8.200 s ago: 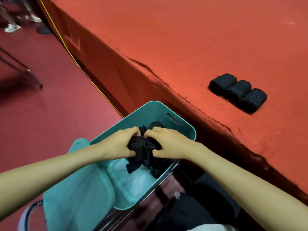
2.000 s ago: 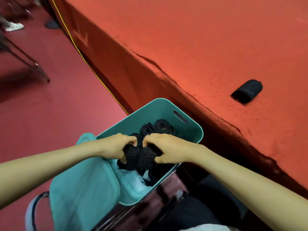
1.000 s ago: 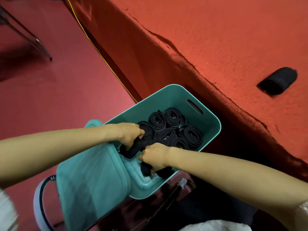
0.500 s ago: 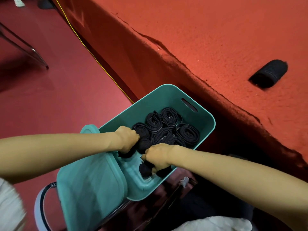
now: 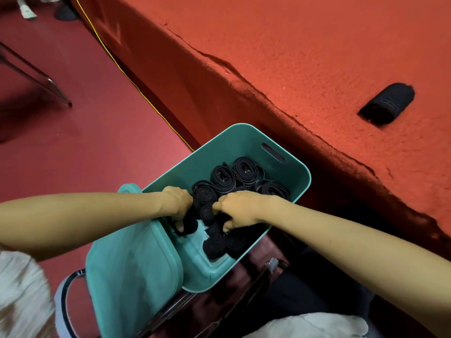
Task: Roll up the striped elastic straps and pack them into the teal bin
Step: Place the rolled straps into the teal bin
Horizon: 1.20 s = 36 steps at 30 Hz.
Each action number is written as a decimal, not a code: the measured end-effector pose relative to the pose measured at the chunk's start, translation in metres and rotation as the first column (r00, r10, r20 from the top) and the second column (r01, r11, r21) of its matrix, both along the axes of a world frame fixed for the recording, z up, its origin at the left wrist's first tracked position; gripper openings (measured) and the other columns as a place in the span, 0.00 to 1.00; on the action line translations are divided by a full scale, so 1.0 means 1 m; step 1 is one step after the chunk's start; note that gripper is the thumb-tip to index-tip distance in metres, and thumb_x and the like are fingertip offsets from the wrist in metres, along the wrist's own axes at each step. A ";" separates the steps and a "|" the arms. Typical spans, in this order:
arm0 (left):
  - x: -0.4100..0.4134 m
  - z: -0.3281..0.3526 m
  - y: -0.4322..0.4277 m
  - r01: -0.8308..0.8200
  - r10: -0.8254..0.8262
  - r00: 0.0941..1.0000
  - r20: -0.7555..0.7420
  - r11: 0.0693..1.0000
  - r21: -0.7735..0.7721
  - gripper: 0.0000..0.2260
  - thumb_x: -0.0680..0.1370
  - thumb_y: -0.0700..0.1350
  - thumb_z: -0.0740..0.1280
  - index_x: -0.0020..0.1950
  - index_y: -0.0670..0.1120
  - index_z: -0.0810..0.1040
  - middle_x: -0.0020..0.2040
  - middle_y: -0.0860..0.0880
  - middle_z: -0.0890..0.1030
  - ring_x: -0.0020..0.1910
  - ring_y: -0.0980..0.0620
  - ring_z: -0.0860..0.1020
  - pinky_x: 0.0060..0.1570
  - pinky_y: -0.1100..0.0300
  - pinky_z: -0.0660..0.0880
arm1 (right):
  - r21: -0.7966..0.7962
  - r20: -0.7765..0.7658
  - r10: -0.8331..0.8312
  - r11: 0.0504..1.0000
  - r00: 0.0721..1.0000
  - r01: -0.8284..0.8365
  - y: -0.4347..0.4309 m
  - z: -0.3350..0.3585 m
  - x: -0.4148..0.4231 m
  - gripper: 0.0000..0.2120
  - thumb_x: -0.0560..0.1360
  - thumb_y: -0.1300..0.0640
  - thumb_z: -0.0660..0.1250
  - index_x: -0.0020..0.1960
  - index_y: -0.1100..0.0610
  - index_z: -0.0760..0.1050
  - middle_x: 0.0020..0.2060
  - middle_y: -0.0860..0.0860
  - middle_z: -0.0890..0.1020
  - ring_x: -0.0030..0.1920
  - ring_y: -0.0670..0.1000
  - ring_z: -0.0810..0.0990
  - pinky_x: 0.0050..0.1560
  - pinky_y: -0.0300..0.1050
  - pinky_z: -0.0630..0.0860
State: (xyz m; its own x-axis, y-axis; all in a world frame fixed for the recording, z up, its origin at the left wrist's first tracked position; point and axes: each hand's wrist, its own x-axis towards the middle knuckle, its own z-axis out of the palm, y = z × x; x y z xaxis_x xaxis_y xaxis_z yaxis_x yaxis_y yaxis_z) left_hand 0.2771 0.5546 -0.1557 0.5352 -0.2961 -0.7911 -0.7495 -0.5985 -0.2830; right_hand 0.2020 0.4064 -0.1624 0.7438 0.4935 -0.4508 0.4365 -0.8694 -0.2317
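Packing step under way; left hand (image 5: 177, 203) and right hand (image 5: 240, 211) each clutched dark roll inside teal bin (image 5: 246, 135), wedging them against packed rolls (image 5: 234, 175) at far end; one roll (image 5: 388, 103) lay on red table, well apart from edge; next move likely called for fetching it.

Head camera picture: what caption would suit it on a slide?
Both hands tuck rolled straps into the teal bin; one roll waits on the red table.
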 end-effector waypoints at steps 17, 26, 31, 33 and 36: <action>0.002 0.071 -0.060 0.257 -0.080 0.964 0.254 0.527 -0.810 0.17 0.75 0.47 0.69 0.62 0.46 0.73 0.60 0.46 0.73 0.61 0.46 0.71 0.58 0.53 0.70 | 0.230 0.535 -0.282 0.956 0.797 0.184 -0.133 0.069 -0.048 0.17 0.72 0.53 0.72 0.58 0.59 0.77 0.58 0.56 0.77 0.59 0.59 0.75 0.61 0.53 0.73; -0.016 0.098 -0.169 0.369 -0.123 0.926 0.357 0.095 -0.925 0.23 0.77 0.47 0.67 0.69 0.40 0.68 0.69 0.41 0.66 0.69 0.44 0.64 0.66 0.56 0.62 | 0.356 0.612 -0.683 0.689 0.400 0.631 -0.247 0.086 -0.108 0.26 0.73 0.48 0.68 0.66 0.61 0.72 0.68 0.63 0.67 0.71 0.65 0.62 0.72 0.59 0.58; -0.020 0.096 -0.253 0.016 -0.065 0.998 0.005 0.171 -0.985 0.26 0.79 0.49 0.63 0.74 0.41 0.61 0.72 0.41 0.64 0.71 0.44 0.63 0.70 0.55 0.59 | 0.572 0.299 -0.932 0.346 0.204 0.743 -0.266 0.088 -0.098 0.33 0.77 0.49 0.66 0.75 0.59 0.57 0.73 0.59 0.62 0.74 0.57 0.59 0.74 0.48 0.54; -0.020 0.098 -0.278 -0.128 0.001 0.992 -0.130 0.182 -0.975 0.25 0.80 0.49 0.63 0.74 0.42 0.61 0.70 0.41 0.69 0.68 0.44 0.69 0.66 0.57 0.63 | 0.580 0.190 -0.972 0.223 0.136 0.784 -0.269 0.085 -0.091 0.35 0.78 0.46 0.64 0.77 0.58 0.52 0.73 0.60 0.62 0.74 0.57 0.61 0.74 0.52 0.56; -0.021 0.098 -0.306 -0.306 0.057 0.952 -0.300 0.172 -0.937 0.23 0.80 0.48 0.61 0.73 0.43 0.63 0.65 0.44 0.75 0.65 0.46 0.73 0.59 0.61 0.65 | 0.575 0.072 -0.995 0.096 0.066 0.812 -0.272 0.083 -0.080 0.32 0.80 0.43 0.58 0.77 0.56 0.53 0.72 0.59 0.67 0.73 0.58 0.63 0.74 0.55 0.54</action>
State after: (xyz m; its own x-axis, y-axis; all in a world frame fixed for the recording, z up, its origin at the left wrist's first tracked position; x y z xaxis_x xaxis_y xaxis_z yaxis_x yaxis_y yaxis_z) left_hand 0.2559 0.2491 -0.0574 0.6017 -0.7983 -0.0264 -0.5302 -0.4240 0.7342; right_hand 0.1223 0.1346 -0.0791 0.7112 -0.7023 -0.0294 -0.5430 -0.5224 -0.6574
